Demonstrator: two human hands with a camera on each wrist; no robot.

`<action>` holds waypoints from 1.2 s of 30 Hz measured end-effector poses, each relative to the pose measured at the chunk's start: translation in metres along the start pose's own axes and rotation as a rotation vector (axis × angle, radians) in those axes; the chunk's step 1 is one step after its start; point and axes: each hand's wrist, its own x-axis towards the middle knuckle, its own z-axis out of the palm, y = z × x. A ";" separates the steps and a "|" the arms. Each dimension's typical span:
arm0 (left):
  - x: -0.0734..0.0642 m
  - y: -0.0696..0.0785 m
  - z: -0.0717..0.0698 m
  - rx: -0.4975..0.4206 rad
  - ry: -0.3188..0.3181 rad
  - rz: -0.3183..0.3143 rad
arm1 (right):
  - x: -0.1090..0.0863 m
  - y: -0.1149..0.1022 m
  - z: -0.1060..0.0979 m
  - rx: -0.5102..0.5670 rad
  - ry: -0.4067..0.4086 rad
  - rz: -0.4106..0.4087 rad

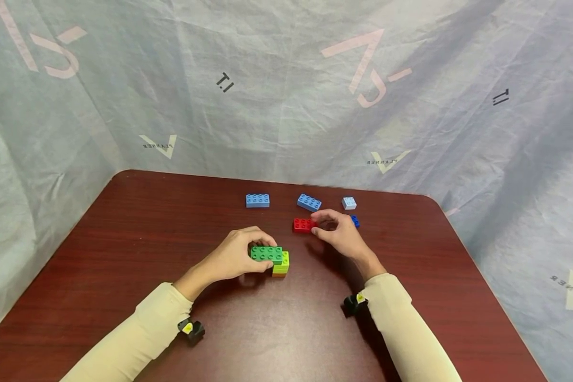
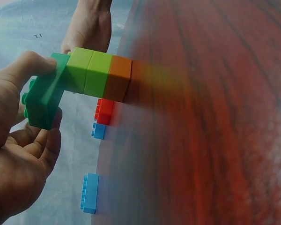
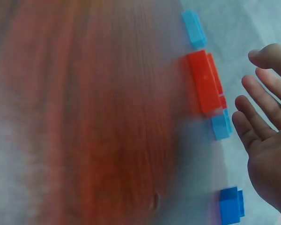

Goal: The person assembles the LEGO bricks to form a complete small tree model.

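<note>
My left hand [image 1: 234,254] grips a green eight-stud toy brick [image 1: 266,255] between thumb and fingers. That brick sits on one end of a small stack, with two lime bricks [image 2: 88,72] and an orange brick [image 2: 120,78] at the bottom; the green one juts out to the left. My right hand [image 1: 344,239] holds nothing, its thumb and fingers spread apart in the right wrist view. Its fingertips are right beside a red brick [image 1: 303,225], overlapping that brick's right end in the head view.
Two light-blue bricks, one at the left [image 1: 258,200] and one nearer the middle [image 1: 309,202], lie toward the back of the brown table [image 1: 181,212]. Farther right are a pale-blue small brick [image 1: 349,203] and a dark-blue brick [image 1: 355,221] partly behind my right hand. A grey curtain hangs behind.
</note>
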 end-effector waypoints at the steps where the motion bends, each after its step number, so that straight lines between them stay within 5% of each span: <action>1: 0.000 0.000 0.000 -0.001 -0.002 -0.002 | 0.002 0.002 0.000 0.006 0.005 0.007; 24: 0.001 0.001 0.000 0.013 -0.010 0.019 | 0.031 0.017 0.008 -0.124 -0.140 0.141; 36: 0.001 0.000 0.000 0.007 -0.006 0.011 | 0.028 0.013 0.008 -0.177 -0.137 0.120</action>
